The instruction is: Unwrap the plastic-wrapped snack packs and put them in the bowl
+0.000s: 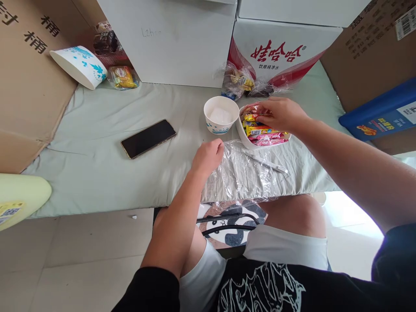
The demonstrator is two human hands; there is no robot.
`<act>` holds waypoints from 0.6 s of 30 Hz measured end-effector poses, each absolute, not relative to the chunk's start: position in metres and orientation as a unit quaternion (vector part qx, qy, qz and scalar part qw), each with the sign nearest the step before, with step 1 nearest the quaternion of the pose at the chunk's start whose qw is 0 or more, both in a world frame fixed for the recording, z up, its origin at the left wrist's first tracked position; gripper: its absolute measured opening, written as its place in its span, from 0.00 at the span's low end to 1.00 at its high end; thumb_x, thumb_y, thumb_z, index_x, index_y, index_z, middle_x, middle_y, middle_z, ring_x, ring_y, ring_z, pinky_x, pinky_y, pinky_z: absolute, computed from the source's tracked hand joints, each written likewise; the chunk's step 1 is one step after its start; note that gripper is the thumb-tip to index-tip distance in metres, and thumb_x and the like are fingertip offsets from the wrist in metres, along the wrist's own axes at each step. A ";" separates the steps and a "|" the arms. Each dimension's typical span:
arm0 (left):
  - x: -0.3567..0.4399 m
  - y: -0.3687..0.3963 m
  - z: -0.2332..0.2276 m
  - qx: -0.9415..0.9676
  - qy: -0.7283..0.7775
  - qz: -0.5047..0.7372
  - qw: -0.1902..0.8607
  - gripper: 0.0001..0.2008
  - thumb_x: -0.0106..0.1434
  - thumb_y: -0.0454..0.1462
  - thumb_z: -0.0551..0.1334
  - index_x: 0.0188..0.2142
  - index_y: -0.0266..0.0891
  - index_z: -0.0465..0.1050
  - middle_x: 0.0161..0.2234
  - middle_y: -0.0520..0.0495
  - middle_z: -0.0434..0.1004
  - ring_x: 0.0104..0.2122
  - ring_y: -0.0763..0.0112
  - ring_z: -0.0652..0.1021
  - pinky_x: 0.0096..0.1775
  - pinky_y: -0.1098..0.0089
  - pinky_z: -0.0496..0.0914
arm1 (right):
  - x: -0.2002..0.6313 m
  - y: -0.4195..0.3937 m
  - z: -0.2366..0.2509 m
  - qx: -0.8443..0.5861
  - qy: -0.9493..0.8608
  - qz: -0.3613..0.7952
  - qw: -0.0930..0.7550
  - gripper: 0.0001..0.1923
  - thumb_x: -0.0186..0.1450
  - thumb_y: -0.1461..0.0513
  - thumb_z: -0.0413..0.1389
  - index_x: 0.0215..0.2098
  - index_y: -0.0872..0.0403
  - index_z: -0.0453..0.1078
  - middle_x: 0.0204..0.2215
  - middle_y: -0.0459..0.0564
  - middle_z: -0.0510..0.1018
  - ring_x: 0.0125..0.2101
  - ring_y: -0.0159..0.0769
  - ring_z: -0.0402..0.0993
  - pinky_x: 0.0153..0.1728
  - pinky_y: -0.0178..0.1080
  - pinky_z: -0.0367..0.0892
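Note:
My left hand is closed on the edge of a crumpled sheet of clear plastic wrap, which lies on the cloth and hangs over its front edge. My right hand reaches over a white bowl, its fingers bent and closed around a snack packet at the far side. Several thin wrapped snack sticks, yellow, red and pink, lie side by side in this bowl. A utility knife with a pale handle rests by the plastic wrap. Left of the bowl stands a paper cup with something whitish inside.
A dark phone lies on the pale green cloth. Another paper bowl is tipped against the left carton. White boxes stand behind, with bagged snacks before them. A blue package leans at right; a light green container is at left.

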State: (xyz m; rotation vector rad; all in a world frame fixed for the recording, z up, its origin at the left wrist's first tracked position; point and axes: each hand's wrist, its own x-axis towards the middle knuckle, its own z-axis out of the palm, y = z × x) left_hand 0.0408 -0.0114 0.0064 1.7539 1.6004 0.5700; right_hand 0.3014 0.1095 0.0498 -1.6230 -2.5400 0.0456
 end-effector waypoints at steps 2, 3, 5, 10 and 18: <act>0.040 -0.012 0.007 0.673 0.615 0.220 0.346 0.13 0.73 0.37 0.53 0.29 0.43 0.66 0.26 0.49 0.77 0.27 0.66 0.74 0.33 0.66 0.62 | 0.302 0.106 0.054 -0.525 -0.847 0.020 0.074 0.10 0.65 0.56 0.57 0.41 0.48 0.79 0.38 0.53 0.82 0.37 0.45 0.75 0.32 0.42 0.61; 0.040 -0.013 0.008 0.673 0.614 0.220 0.348 0.13 0.73 0.37 0.53 0.29 0.44 0.66 0.26 0.49 0.76 0.27 0.66 0.73 0.33 0.66 0.62 | 0.302 0.103 0.057 -0.521 -0.850 0.025 0.076 0.11 0.66 0.57 0.56 0.41 0.49 0.79 0.37 0.52 0.83 0.36 0.44 0.75 0.32 0.42 0.61; 0.040 -0.013 0.009 0.672 0.613 0.221 0.352 0.14 0.72 0.37 0.52 0.29 0.44 0.66 0.26 0.49 0.75 0.27 0.66 0.72 0.32 0.66 0.61 | 0.302 0.098 0.063 -0.518 -0.852 0.039 0.066 0.13 0.67 0.60 0.53 0.41 0.50 0.80 0.37 0.52 0.84 0.36 0.43 0.76 0.33 0.42 0.62; 0.040 -0.014 0.010 0.671 0.610 0.227 0.354 0.13 0.72 0.36 0.53 0.29 0.44 0.66 0.25 0.50 0.74 0.26 0.67 0.71 0.32 0.66 0.61 | 0.301 0.094 0.075 -0.532 -0.843 0.065 0.041 0.12 0.63 0.65 0.56 0.40 0.51 0.80 0.38 0.52 0.84 0.36 0.43 0.78 0.38 0.42 0.67; 0.032 -0.009 0.009 0.685 0.535 0.262 0.418 0.13 0.71 0.41 0.54 0.30 0.41 0.68 0.27 0.51 0.77 0.27 0.71 0.72 0.33 0.69 0.63 | 0.285 0.027 0.081 -0.451 -0.850 0.047 0.269 0.06 0.66 0.59 0.55 0.37 0.50 0.74 0.37 0.52 0.84 0.38 0.43 0.80 0.42 0.45 0.72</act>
